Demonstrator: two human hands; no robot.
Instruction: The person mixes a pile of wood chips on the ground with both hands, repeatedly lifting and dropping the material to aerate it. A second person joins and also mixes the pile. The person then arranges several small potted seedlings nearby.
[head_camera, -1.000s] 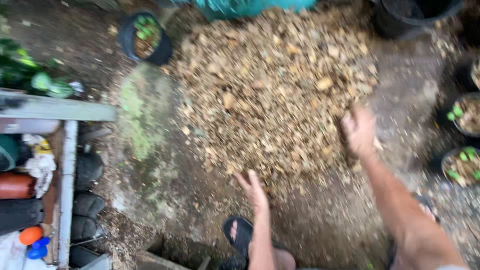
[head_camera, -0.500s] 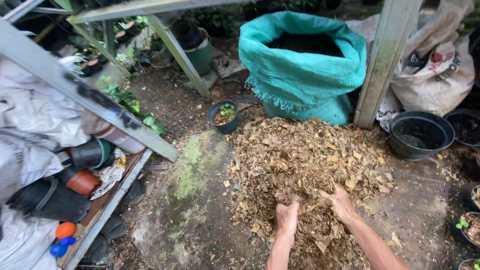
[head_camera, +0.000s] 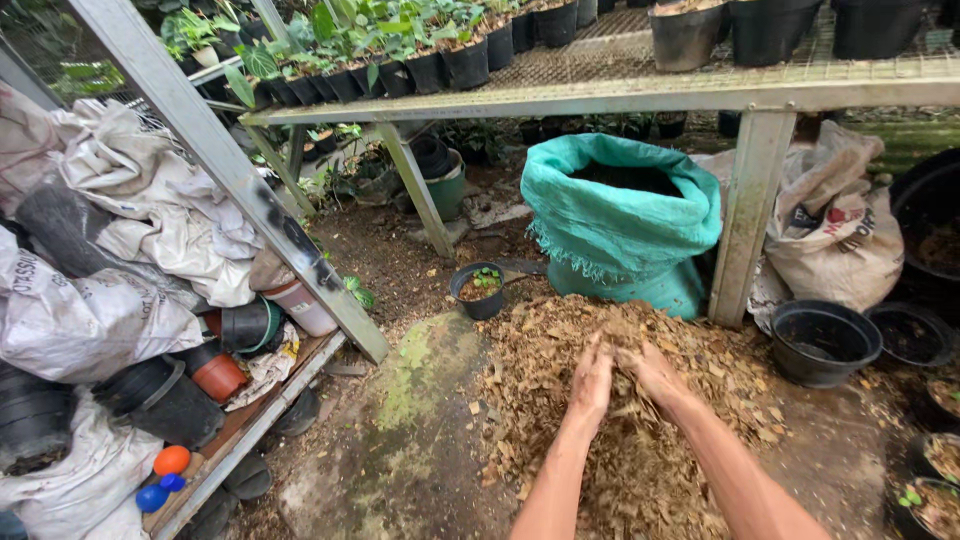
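head view: both hands are cupped together and sunk into the heap of dry brown mulch (head_camera: 620, 400) on the ground. the left hand (head_camera: 592, 380) and the right hand (head_camera: 655, 375) sit side by side, fingers half curled around a scoop of the chips, thumbs nearly touching; how much they hold i cannot tell, since the chips cover the fingers. the heap lies at the centre of the view, with the green sack (head_camera: 620, 225) at 12 o'clock from the hands, open at the top and just beyond the heap's far edge. a small black pot with a seedling (head_camera: 480, 290) stands at 11 o'clock, near the heap's edge, and an empty black pot (head_camera: 825, 345) at 3 o'clock.

risks, as i judge them: the scoop is loose and flaky, so chips may slip out between the fingers if the hands part or tilt. a wide swing to the left may knock over the seedling pot. the mossy patch (head_camera: 420, 375) at 9 o'clock looks damp and may be slippery underfoot.
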